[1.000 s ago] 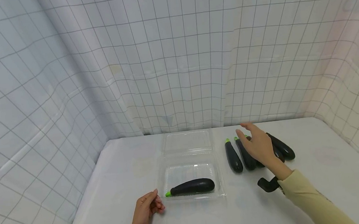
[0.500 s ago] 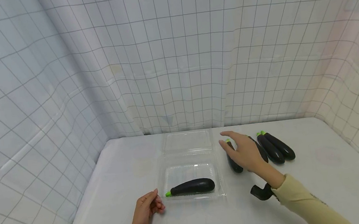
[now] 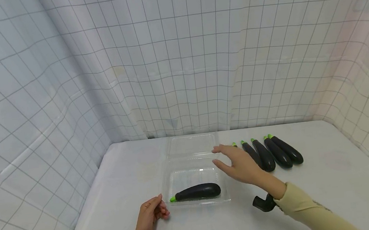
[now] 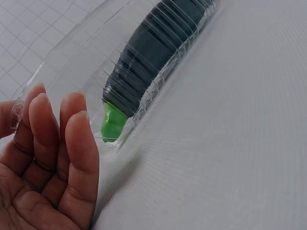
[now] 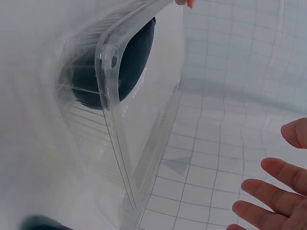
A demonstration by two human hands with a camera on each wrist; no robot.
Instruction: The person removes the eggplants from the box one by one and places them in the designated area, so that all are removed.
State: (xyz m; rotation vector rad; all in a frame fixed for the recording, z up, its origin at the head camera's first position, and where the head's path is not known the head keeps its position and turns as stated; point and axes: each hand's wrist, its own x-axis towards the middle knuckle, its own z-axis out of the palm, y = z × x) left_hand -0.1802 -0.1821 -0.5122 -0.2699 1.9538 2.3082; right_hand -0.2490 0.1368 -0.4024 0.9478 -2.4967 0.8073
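A clear plastic clamshell container (image 3: 195,173) lies unfolded in the middle of the table, its lid (image 3: 192,145) laid back on the far side. One dark eggplant (image 3: 199,191) with a green stem end lies crosswise along the tray's near side. My left hand (image 3: 150,213) pinches the near left corner of the rim between thumb and fingers, as the left wrist view shows close up. My right hand (image 3: 240,164) hovers just right of the tray with fingers spread and nothing in them. In the right wrist view its spread fingers (image 5: 276,191) appear beyond the container wall.
Several more eggplants (image 3: 277,152) lie side by side on the right of the table (image 3: 117,185), the leftmost mostly hidden behind my right hand. White grid-patterned curtains (image 3: 191,54) close off the back and both sides.
My right hand has moved left and slightly nearer, from over the row of eggplants to the tray's right edge, still holding nothing. My left hand and the container have stayed put.
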